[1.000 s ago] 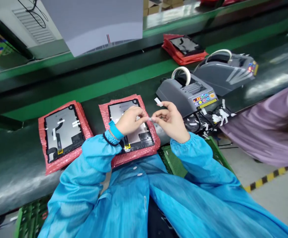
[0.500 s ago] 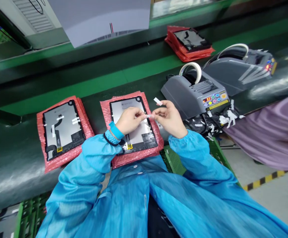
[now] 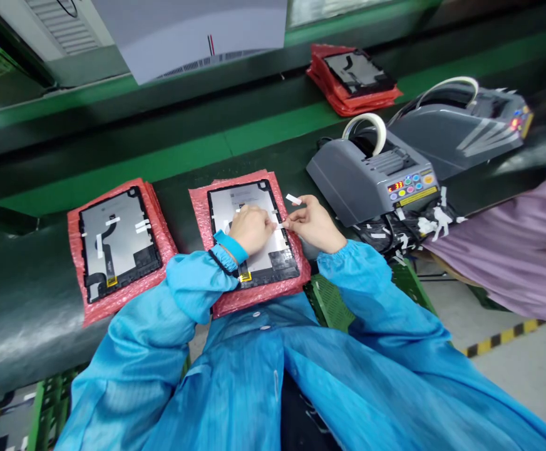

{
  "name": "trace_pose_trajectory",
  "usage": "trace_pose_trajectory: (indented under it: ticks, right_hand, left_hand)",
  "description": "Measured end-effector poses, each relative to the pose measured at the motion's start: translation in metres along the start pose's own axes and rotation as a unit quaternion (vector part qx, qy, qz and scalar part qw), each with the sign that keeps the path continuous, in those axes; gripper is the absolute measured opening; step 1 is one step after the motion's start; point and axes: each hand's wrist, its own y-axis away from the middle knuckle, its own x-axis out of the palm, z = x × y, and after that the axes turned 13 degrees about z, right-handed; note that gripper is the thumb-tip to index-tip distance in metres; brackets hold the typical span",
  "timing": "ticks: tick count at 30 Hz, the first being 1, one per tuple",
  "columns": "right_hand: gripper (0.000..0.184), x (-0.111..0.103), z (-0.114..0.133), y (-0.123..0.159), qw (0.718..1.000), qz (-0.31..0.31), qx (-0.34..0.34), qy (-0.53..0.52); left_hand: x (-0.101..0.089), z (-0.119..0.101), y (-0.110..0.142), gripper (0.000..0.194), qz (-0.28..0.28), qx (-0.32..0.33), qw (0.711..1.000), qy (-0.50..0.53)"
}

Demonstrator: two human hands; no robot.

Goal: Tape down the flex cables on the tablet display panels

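Observation:
A tablet screen panel [image 3: 266, 260], silver with a black border, lies on red bubble wrap [image 3: 258, 302] in front of me. My left hand [image 3: 253, 229] is closed over the panel, finger and thumb pinched at one end of a short white tape strip [image 3: 279, 226]. The strip's other end is between the thumb and finger of my right hand [image 3: 317, 225], at the panel's right edge. A second white tape piece [image 3: 293, 200] sticks out from a fingertip of my right hand. My left hand hides the panel's middle.
Another panel [image 3: 125, 235] on red bubble wrap lies to the left. Two grey tape dispensers [image 3: 357, 178] stand at the right, with tape scraps [image 3: 435, 222] by the nearer one. Farther back is a red-wrapped stack [image 3: 339, 100]. A person's purple garment [image 3: 512, 250] shows at right.
My left hand has turned and come lower over the panel. My right hand has lowered slightly with it, bringing the tape strip down to the panel's right edge.

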Motion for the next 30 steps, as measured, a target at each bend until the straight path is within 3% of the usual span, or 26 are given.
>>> trace_pose_trajectory:
  ticks: [10,18,20,25,30]
  right_hand:
    - [0.045,-0.002,-0.004,-0.003,0.999,0.02,-0.001,0.026]
    - [0.071,-0.004,-0.026,-0.008,0.986,0.043,0.025,-0.16]
    - [0.067,-0.008,-0.027,-0.006,0.982,0.048,0.025,-0.179]
    - [0.033,-0.016,-0.009,0.007,0.994,0.042,-0.075,-0.072]
    - [0.03,-0.016,0.012,0.018,0.984,0.104,-0.132,0.058]
  left_hand:
    - [0.001,-0.002,0.001,0.024,0.002,0.006,1.0,-0.024]
    - [0.006,0.006,-0.006,0.016,-0.04,0.01,0.999,-0.01]
    - [0.004,0.012,-0.007,0.01,-0.057,0.011,0.998,0.015]
    - [-0.012,0.02,-0.006,0.01,-0.086,0.059,0.988,0.116]
    - [-0.022,0.01,-0.002,0.016,-0.083,0.12,0.981,0.129]
